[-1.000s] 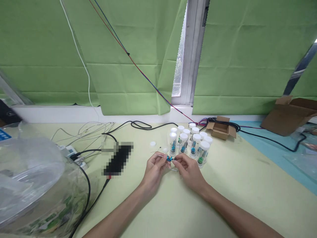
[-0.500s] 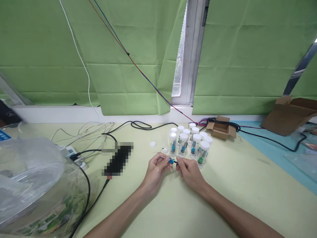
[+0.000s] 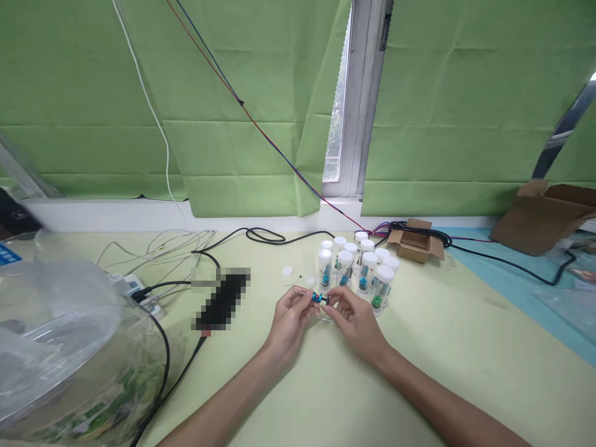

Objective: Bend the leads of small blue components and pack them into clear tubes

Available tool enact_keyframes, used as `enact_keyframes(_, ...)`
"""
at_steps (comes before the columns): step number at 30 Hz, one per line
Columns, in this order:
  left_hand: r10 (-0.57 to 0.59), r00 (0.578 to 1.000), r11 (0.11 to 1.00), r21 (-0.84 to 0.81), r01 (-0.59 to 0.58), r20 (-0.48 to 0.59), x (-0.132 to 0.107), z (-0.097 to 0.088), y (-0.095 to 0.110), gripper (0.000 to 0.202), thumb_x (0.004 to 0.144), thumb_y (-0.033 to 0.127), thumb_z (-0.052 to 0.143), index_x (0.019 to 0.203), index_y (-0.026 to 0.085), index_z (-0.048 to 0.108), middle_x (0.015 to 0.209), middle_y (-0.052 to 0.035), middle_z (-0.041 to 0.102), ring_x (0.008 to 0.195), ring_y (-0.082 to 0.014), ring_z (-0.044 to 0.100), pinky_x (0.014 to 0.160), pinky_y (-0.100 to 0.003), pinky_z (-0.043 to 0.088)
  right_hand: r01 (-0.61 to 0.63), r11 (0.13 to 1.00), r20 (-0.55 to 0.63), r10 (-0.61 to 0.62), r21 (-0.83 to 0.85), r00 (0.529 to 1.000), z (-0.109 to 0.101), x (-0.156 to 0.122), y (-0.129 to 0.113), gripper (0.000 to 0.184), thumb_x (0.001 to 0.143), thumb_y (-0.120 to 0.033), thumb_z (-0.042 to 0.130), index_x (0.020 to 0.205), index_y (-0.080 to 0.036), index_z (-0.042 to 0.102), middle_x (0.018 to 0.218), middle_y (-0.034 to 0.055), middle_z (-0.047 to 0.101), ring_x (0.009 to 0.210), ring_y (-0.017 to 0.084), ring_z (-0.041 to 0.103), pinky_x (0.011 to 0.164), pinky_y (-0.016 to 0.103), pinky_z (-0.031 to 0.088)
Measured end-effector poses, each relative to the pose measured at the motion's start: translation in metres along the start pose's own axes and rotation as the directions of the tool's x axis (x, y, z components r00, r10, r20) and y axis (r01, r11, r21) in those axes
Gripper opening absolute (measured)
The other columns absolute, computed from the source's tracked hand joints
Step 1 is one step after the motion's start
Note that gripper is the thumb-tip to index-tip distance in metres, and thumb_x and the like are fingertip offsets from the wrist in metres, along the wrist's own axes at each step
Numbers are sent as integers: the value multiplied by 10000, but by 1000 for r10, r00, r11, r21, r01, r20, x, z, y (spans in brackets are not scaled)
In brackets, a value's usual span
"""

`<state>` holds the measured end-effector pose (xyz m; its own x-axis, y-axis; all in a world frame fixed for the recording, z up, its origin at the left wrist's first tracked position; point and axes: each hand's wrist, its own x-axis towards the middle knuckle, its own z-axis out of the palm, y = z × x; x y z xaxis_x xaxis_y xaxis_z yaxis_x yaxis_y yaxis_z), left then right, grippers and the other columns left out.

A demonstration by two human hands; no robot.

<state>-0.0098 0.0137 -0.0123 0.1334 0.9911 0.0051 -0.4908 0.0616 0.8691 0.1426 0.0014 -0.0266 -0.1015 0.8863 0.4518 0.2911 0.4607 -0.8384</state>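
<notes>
My left hand (image 3: 289, 318) pinches a small blue-and-black part (image 3: 318, 298) between thumb and fingers. A thin pale rod sticks out to the left past its fingertips, and another thin strip shows below the part, between the hands. My right hand (image 3: 356, 315) is closed at the part's black right end, its thumb and index finger around that tip. Just beyond the hands stand several clear tubes with white caps (image 3: 344, 256), holding small blue or green pieces. A loose white cap (image 3: 287, 271) lies left of them, near a thin pin with a dark head (image 3: 300, 277).
A pixelated dark object (image 3: 223, 301) with a cable lies to the left. A large clear plastic container (image 3: 51, 347) fills the left front. An open small cardboard box (image 3: 415, 243) and coiled black cable sit behind the tubes; a larger carton (image 3: 542, 217) is at right.
The blue-and-black part has shifted slightly left and up. My right fingers have opened a little around its black end, and the thin strip below shows more.
</notes>
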Motion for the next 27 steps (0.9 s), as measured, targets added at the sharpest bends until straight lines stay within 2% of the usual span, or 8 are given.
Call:
enact_keyframes(6,0,1000,999,32,0,23,-2,0,0,182,729,289,748,749,168,614,713,2,630,614,-100,576,655,-237,488,-20,999,24,20,27,1000,1,0,5,216,914,-390,529,898,-186,597,739,24,640,609,151,563,534,245,415)
enact_keyframes(12,5,998,999,48,-9,65,-2,0,-2,175,759,288,726,756,169,598,716,3,629,609,-97,571,645,-232,482,-50,999,27,50,-18,998,1,1,2,387,945,-421,455,638,-197,524,524,-31,491,474,122,443,497,243,352)
enact_keyframes(15,-2,997,999,54,-2,78,-2,1,-3,175,771,290,715,761,168,590,707,5,629,601,-98,570,654,-236,482,-67,997,14,67,-28,998,2,2,3,446,959,-420,422,581,-196,500,469,-36,462,443,118,432,490,242,345)
enact_keyframes(20,-11,996,999,52,7,89,-4,3,-2,173,778,280,707,755,167,579,698,5,627,598,-100,573,656,-237,482,-92,995,18,93,-40,996,3,1,5,494,978,-439,363,601,-182,552,436,-34,454,423,122,442,489,247,349)
enact_keyframes(23,-16,998,999,33,14,63,-3,3,-1,168,771,268,715,759,166,582,721,1,632,609,-99,576,658,-234,485,-86,995,-7,86,-45,996,3,1,4,462,973,-433,386,624,-180,553,479,-21,497,453,125,466,505,248,364)
enact_keyframes(27,-8,1000,1000,-16,8,18,0,0,-2,171,754,259,730,757,163,589,721,-2,632,625,-99,581,661,-226,485,-51,999,-8,51,-1,999,1,1,2,250,931,-402,500,963,-176,603,695,9,619,542,135,528,512,239,394)
